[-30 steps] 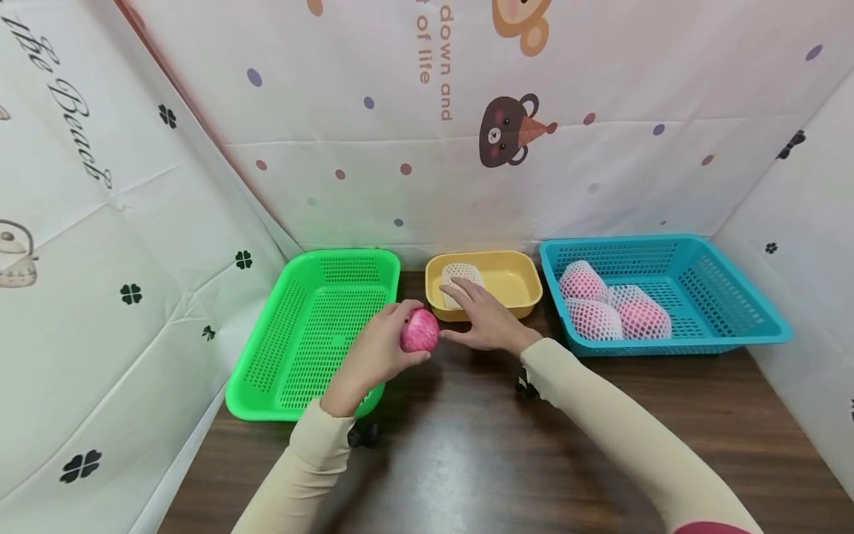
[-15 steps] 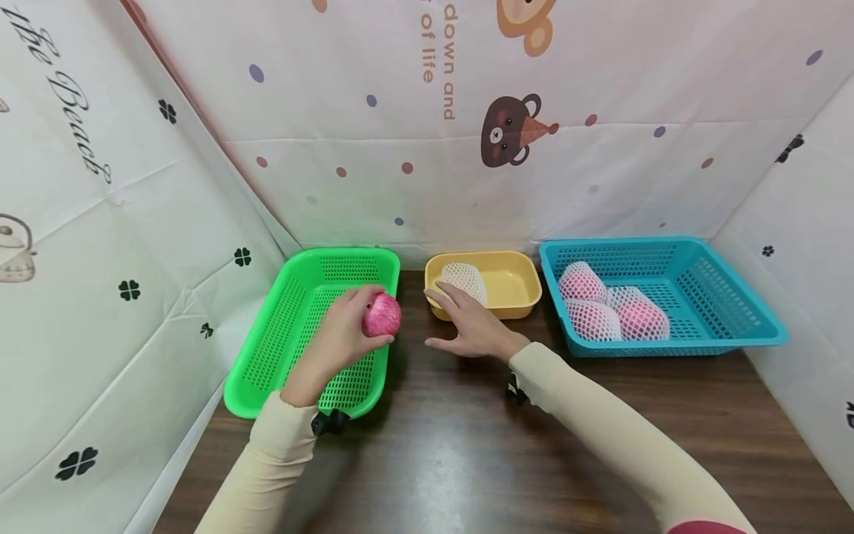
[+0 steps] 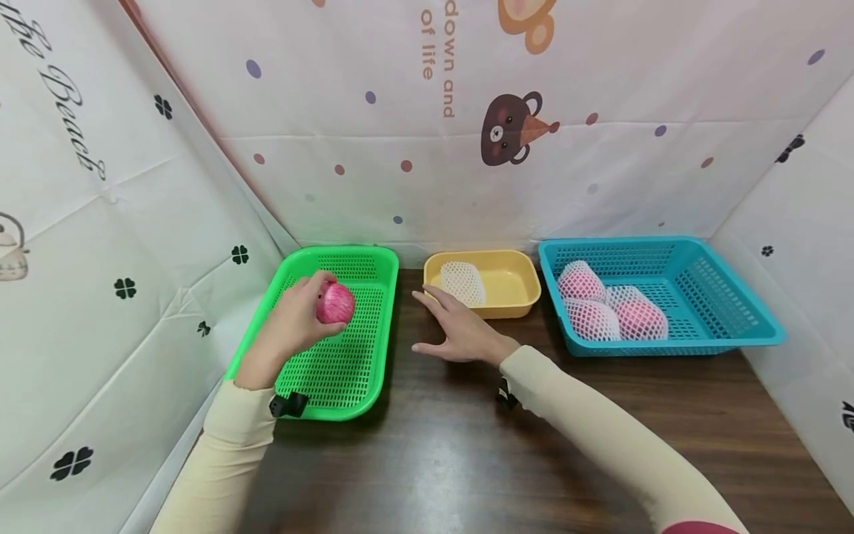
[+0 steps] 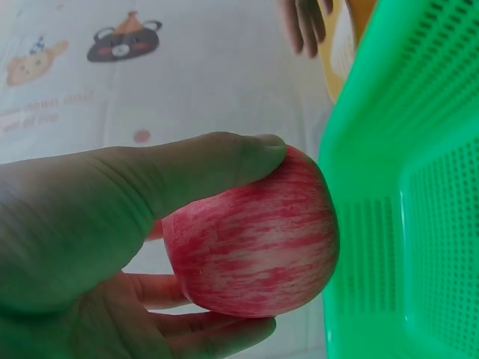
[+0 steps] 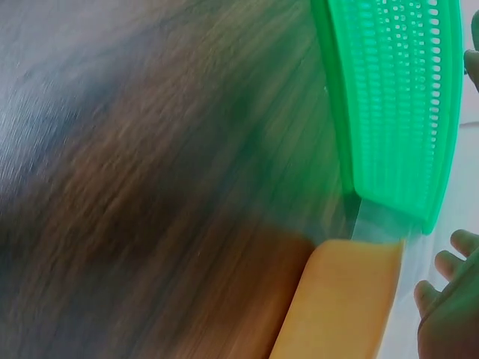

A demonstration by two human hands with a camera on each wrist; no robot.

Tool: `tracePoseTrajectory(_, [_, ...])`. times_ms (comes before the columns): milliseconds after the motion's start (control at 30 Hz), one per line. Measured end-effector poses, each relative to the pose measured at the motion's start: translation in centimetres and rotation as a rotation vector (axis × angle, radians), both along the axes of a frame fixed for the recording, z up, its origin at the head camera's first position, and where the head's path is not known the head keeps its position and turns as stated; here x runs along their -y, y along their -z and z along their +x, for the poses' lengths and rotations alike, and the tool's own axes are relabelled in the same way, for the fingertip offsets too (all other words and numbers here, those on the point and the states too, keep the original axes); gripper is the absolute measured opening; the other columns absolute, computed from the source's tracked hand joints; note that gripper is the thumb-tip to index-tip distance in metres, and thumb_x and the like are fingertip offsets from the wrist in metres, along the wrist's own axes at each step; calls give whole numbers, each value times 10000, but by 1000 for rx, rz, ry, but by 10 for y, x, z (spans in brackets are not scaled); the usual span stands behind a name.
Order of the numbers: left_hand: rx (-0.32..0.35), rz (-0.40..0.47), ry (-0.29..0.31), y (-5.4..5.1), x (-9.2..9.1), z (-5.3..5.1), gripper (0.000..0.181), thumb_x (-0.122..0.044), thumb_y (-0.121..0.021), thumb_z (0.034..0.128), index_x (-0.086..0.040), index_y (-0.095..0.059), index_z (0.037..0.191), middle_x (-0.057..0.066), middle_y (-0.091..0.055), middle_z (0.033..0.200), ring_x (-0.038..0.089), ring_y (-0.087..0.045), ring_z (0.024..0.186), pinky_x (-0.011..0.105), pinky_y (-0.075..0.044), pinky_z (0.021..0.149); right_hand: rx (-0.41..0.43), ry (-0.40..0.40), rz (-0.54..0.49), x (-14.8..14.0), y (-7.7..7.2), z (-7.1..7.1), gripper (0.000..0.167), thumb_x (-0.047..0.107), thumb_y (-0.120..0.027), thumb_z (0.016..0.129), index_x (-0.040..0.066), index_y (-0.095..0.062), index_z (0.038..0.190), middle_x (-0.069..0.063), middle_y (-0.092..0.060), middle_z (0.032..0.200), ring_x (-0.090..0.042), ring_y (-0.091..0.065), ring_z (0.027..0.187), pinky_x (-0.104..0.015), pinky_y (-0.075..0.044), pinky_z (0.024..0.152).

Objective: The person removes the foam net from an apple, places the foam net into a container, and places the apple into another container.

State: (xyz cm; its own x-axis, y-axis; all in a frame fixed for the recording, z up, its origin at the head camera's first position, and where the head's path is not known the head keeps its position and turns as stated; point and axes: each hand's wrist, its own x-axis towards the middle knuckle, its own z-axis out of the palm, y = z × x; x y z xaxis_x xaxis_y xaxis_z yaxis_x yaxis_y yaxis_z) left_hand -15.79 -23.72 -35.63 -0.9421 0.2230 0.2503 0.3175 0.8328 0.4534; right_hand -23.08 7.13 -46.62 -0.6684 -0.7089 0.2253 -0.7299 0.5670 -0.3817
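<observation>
My left hand [image 3: 293, 319] grips a red-pink streaked apple [image 3: 336, 303] over the green basket [image 3: 376, 371]. In the left wrist view the thumb lies along one side of the apple [image 4: 254, 239] and the fingers curl round the other. My right hand [image 3: 463, 330] hovers in front of the yellow container [image 3: 514, 310], fingers spread and nothing held. A white foam net [image 3: 463, 283] lies at the left in that container. Only some fingertips of the right hand [image 5: 453, 292] show at the edge of the right wrist view.
At the right stands a blue basket [image 3: 727, 343] with several pink fruits in foam nets [image 3: 590, 320] in its left part. All three containers stand on a dark wooden table [image 3: 427, 445], along a printed white cloth [image 3: 454, 185] at the back.
My left hand has carried the apple leftward from near the yellow container to above the green basket. The right hand has drawn back slightly to the left, off the foam net.
</observation>
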Motion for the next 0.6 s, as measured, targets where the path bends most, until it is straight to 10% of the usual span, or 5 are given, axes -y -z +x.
tracePoseTrajectory(600, [104, -34, -100, 3, 39, -3, 659, -91, -894, 748, -18, -472, 1250, 279, -596, 1140, 466, -613, 1030, 623, -558, 803, -18, -87, -5, 33, 2, 17, 1068, 714, -640, 878, 124, -191, 1645, -98, -140, 1708, -261, -179, 1560, -463, -266, 1221])
